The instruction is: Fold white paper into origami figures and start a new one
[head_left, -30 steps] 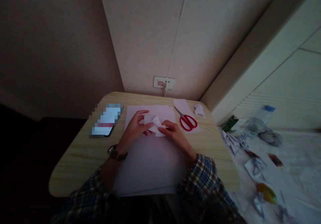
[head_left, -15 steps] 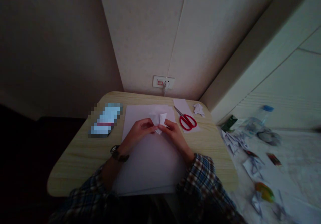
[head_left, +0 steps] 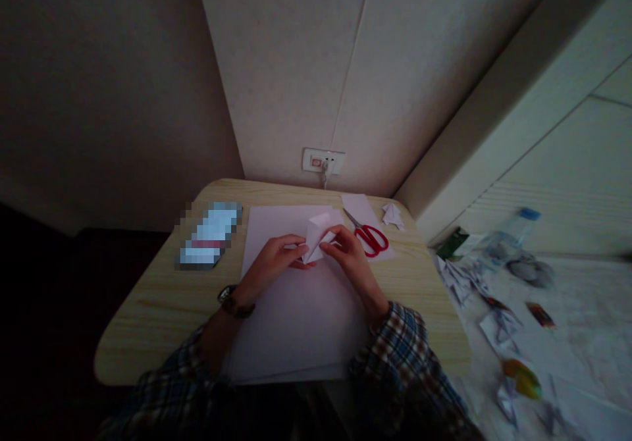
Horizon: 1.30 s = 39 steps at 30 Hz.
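Observation:
A small folded piece of white paper (head_left: 316,229) is held up between both hands, over large white sheets (head_left: 296,322) on the table. My left hand (head_left: 280,257) pinches its lower left side, thumb in front and fingers partly behind it. On the right edge, my right hand (head_left: 345,249) grips a flap between thumb and fingers. Red-handled scissors (head_left: 370,238) lie just beyond my right hand, partly on a narrow white paper strip (head_left: 356,203). A small folded paper figure (head_left: 392,216) rests at the table's far right corner.
A phone (head_left: 210,235) with a blurred screen lies on the left of the wooden table (head_left: 143,316). Behind it, a wall socket (head_left: 323,160) holds a plug. Right of the table are a plastic bottle (head_left: 516,230), several folded papers (head_left: 457,280) and a yellow-green object (head_left: 522,378).
The folded paper has turned and its upper flap now stands wider. My right hand has moved up and slightly right along its edge; my left hand stays nearly in place.

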{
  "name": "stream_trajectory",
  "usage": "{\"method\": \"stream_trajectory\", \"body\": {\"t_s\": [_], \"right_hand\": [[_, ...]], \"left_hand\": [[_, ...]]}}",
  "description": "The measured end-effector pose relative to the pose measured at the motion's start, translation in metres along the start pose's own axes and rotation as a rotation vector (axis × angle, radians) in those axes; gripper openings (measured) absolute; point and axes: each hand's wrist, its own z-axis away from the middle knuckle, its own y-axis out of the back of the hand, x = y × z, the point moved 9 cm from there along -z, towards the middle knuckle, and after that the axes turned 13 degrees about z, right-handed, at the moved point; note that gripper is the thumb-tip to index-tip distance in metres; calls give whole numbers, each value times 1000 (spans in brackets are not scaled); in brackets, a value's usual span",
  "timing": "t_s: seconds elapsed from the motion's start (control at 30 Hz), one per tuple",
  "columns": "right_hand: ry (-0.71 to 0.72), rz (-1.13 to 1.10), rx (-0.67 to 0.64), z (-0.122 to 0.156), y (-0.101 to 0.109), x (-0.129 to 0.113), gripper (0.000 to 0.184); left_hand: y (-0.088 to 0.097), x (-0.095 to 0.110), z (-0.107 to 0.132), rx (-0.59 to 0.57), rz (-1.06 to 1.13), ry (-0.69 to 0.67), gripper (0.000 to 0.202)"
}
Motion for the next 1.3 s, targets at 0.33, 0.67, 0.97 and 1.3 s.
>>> {"method": "stream_trajectory", "body": {"t_s": [0.33, 0.67, 0.97, 1.3], "right_hand": [[-6, 37, 111, 1, 11, -5, 18], [23, 145, 152, 1, 15, -1, 15], [33, 127, 250, 6, 17, -7, 30], [-38, 93, 51, 1, -1, 0, 23]], "left_hand": [[-4, -11, -1, -130, 92, 92, 23], [-4, -12, -1, -87, 41, 113, 27], [-6, -7, -4, -86, -76, -6, 27], [1, -2, -3, 2, -24, -33, 30]]}}
